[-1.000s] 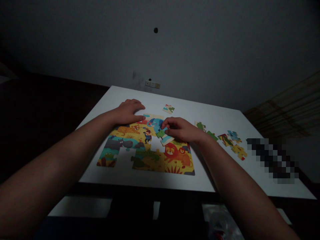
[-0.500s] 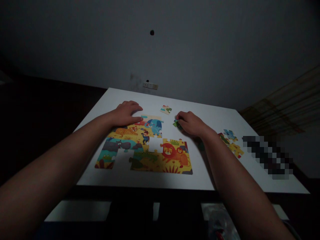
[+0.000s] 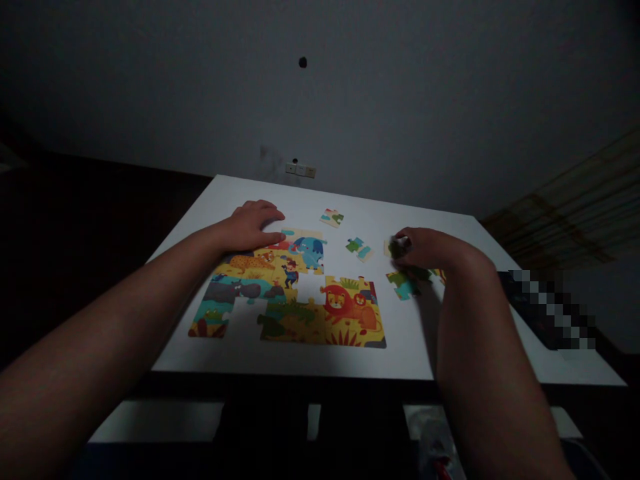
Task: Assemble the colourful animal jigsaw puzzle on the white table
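Left hand (image 3: 253,225): lies palm down on the far left corner of the assembled puzzle (image 3: 290,293), fingers together and flat, pressing the top row near the elephant picture. It grips nothing.
Assembled puzzle: a bright animal scene lying toward the near edge of the white table (image 3: 250,360), left of centre. Gaps show in it: one in the middle beside the lion, one along the near edge by the hippo.
Far loose piece (image 3: 332,217): alone toward the far edge, well apart from both hands.
Blue-green loose piece (image 3: 359,247): flat on the table between the puzzle's right edge and the right hand, touching neither.
Right hand (image 3: 425,250): hovers low over the loose pieces on the right side of the table, fingers curled, tips closing on a small green piece (image 3: 395,249). Dim light and blur leave it unclear whether the piece is off the surface.
Teal-green piece (image 3: 403,285): just beside and below the right hand, flat on the table.
Handling, as a judgement: take the green piece by its edges with thumb and forefinger so the picture side stays visible, keep the left palm's weight on the joined rows so they do not slide, and turn the piece to match its tabs before lowering it.
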A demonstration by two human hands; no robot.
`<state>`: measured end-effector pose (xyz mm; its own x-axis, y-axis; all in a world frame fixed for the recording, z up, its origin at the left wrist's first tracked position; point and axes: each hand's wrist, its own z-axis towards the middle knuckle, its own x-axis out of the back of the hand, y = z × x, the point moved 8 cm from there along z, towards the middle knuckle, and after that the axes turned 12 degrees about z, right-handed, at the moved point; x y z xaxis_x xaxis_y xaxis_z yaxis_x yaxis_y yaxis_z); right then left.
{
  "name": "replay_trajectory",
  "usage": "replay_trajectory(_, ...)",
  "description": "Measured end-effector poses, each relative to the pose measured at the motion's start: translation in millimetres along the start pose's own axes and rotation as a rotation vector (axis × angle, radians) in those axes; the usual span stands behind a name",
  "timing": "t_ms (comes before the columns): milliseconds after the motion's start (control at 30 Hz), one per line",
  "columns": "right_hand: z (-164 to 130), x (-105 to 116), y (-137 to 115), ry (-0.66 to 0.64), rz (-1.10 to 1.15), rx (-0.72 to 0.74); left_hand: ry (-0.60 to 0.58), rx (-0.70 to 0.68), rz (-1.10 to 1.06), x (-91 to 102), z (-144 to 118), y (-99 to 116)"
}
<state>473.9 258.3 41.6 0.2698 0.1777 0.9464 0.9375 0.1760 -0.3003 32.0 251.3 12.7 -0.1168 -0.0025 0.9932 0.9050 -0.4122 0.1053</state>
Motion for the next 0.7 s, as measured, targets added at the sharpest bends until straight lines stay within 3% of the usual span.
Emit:
replay_trajectory(133, 4, -9, -1, -0.126, 0.135, -0.093, 0.006, -0.003, -0.004, -0.9, 1, -2)
replay_trajectory(300, 1, -8, -12, -0.122, 0.15, -0.053, 0.017, 0.003, -0.009, -1.1, 1, -3)
replay_trajectory(467, -2, 3, -23, -0.033, 0.181, 0.001, 0.013, 0.0, -0.017, -0.4, 1, -2)
replay_trajectory(567, -5, 5, -49, -0.063, 0.426, 0.123, 0.009, -0.003, -0.017, -0.3, 0, -1)
replay_trajectory(700, -13, -13, -105, -0.238, 0.828, 0.321, 0.001, -0.004, -0.01, -0.9, 0, 0)
